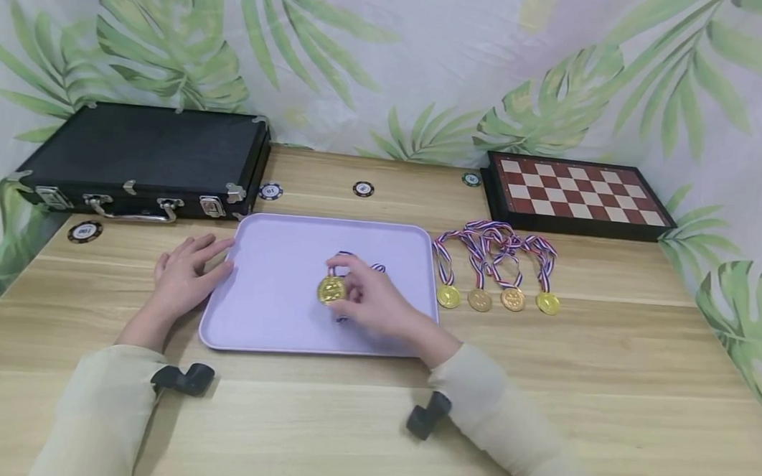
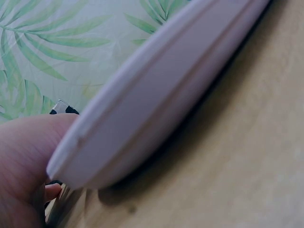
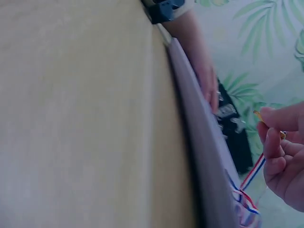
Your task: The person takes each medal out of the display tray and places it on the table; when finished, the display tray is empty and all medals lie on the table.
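Observation:
Over the lavender tray (image 1: pixel 273 326), my right hand (image 1: pixel 378 299) pinches a gold medal (image 1: pixel 331 290) at its edge between thumb and fingers. From the medal a red, white and blue ribbon (image 3: pixel 256 170) runs down to the tray, partly hidden behind the hand in the head view. My left hand (image 1: pixel 188 271) rests at the tray's left edge, its thumb and fingertips touching the rim and its fingers extended. Close up in the left wrist view, the tray's side wall (image 2: pixel 142 99) shows with the thumb (image 2: pixel 38 137) against it.
Right of the tray lie several medals (image 1: pixel 480 299) with striped ribbons (image 1: pixel 484 236) bunched above them. A black case (image 1: pixel 146 146) stands at the back left, a checkered board (image 1: pixel 577 191) at the back right. Poker chips (image 1: pixel 363 189) are scattered behind the tray, another chip (image 1: pixel 85 232) before the case.

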Demonstrator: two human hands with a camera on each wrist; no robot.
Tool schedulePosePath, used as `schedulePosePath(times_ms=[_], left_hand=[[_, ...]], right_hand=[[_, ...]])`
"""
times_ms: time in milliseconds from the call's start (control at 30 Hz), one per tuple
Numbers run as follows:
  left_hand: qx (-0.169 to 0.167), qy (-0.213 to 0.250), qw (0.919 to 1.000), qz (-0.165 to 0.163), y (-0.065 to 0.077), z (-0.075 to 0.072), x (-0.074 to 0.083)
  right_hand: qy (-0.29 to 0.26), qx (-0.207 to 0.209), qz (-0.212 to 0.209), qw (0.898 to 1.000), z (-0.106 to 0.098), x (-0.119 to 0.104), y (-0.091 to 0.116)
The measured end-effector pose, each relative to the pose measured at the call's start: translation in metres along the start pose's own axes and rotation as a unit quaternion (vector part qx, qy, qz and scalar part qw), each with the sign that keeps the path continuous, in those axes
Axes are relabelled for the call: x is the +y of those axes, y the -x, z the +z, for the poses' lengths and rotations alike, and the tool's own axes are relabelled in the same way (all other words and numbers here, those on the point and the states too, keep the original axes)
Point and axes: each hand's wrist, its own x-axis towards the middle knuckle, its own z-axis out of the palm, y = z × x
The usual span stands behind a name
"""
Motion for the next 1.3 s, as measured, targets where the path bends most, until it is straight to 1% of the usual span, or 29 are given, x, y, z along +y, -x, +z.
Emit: schedulePosePath(times_ms=[133, 267, 367, 433, 533, 567, 667, 733, 800, 867, 933, 967, 1033, 1067, 1167, 1267, 1300], left_hand=[[0.000, 0.000, 1.0000, -0.003, 0.000, 0.000, 0.000], [-0.002, 0.002, 1.0000, -0.006, 0.001, 0.001, 0.000], [-0.001, 0.005, 1.0000, -0.004, 0.002, 0.001, 0.000], [0.003, 0.006, 1.0000, -0.001, 0.003, 0.001, -0.001], [0.007, 0.004, 1.0000, 0.000, 0.004, 0.001, -0.001], [0.007, 0.004, 1.0000, 0.000, 0.004, 0.001, -0.001], [0.003, -0.002, 1.0000, -0.003, 0.003, 0.000, -0.001], [0.000, -0.004, 1.0000, -0.004, 0.003, -0.001, 0.000], [0.000, -0.004, 1.0000, -0.003, 0.002, -0.001, 0.001], [0.000, -0.002, 1.0000, -0.002, 0.002, -0.002, 0.002], [0.001, 0.000, 1.0000, -0.001, 0.001, -0.002, 0.003], [0.001, 0.000, 1.0000, -0.001, 0.001, -0.002, 0.003], [0.001, 0.001, 1.0000, -0.001, 0.001, -0.002, 0.002], [0.001, 0.000, 1.0000, -0.001, 0.001, -0.001, 0.002], [-0.001, -0.002, 1.0000, -0.004, 0.000, -0.001, 0.002], [-0.003, -0.004, 1.0000, -0.007, 0.000, 0.000, 0.002], [-0.003, -0.004, 1.0000, -0.007, 0.000, 0.000, 0.002]], right_hand=[[-0.029, 0.022, -0.002, 0.999, -0.034, -0.001, 0.020], [-0.058, 0.057, -0.046, 0.996, -0.067, -0.002, 0.040], [-0.066, 0.091, -0.087, 0.990, -0.092, -0.005, 0.055], [-0.061, 0.115, -0.118, 0.984, -0.110, -0.009, 0.067], [-0.076, 0.148, -0.144, 0.976, -0.136, -0.018, 0.086], [-0.079, 0.161, -0.144, 0.973, -0.144, -0.020, 0.093], [-0.128, 0.197, -0.149, 0.960, -0.169, -0.026, 0.114], [-0.148, 0.222, -0.149, 0.952, -0.185, -0.028, 0.129], [-0.178, 0.242, -0.149, 0.942, -0.202, -0.028, 0.140], [-0.184, 0.265, -0.130, 0.937, -0.219, -0.025, 0.147], [-0.183, 0.292, -0.092, 0.934, -0.237, -0.019, 0.149], [-0.191, 0.303, -0.066, 0.931, -0.246, -0.015, 0.148], [-0.191, 0.321, -0.002, 0.928, -0.263, -0.004, 0.145], [-0.180, 0.327, 0.039, 0.927, -0.271, 0.002, 0.143], [-0.194, 0.332, 0.103, 0.918, -0.290, 0.024, 0.136], [-0.191, 0.326, 0.119, 0.918, -0.297, 0.042, 0.129], [-0.200, 0.325, 0.110, 0.918, -0.296, 0.049, 0.127]])
